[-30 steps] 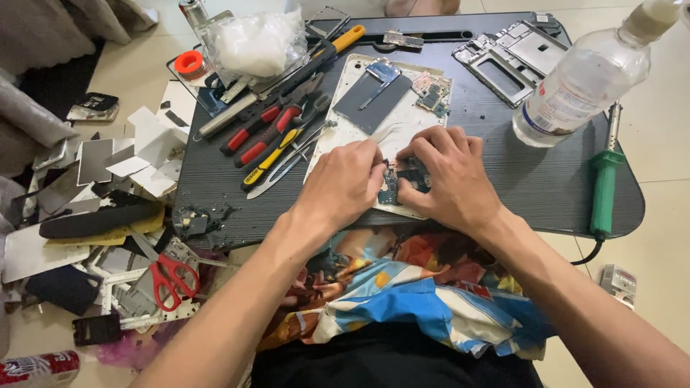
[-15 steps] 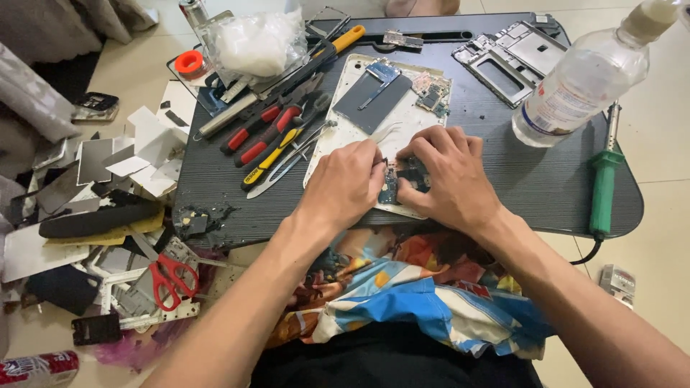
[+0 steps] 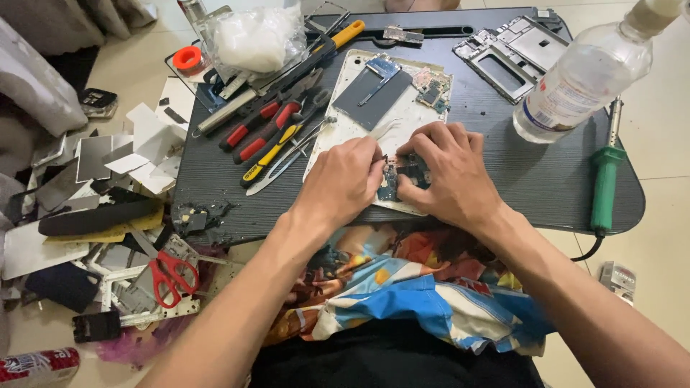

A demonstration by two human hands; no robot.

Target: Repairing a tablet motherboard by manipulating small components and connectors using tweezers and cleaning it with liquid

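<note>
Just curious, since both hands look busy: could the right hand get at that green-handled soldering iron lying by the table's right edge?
Probably yes. The right hand rests on the small circuit board, and the dark tabletop between it and the green-handled soldering iron lies bare; the clear plastic bottle stands farther back, out of the way.

Bright, even indoor light; soft shadows under both hands [image 3: 399, 176], mild glare on the plastic bottle [image 3: 582, 75], sharp focus, slight edge distortion.
</note>
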